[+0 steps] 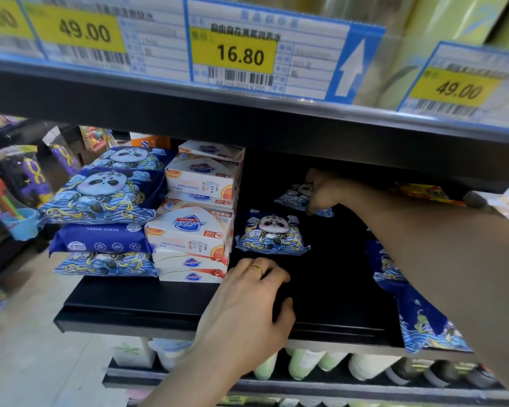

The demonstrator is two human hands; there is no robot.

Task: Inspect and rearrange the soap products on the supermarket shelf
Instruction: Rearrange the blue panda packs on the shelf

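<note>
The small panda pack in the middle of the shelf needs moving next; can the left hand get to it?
Probably yes: the left hand rests on the black shelf just before the small panda pack, nothing between.

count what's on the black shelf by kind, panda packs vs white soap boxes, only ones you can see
Panda packs, blue: 7 visible. Four are stacked at left, one lies mid-shelf, one is held in the right hand at the back, and one is at right.
White soap boxes: about 7, stacked.
Total: about 14.

Supermarket aisle: shelf price tags (232,55), stacked soap boxes (188,230).
</note>
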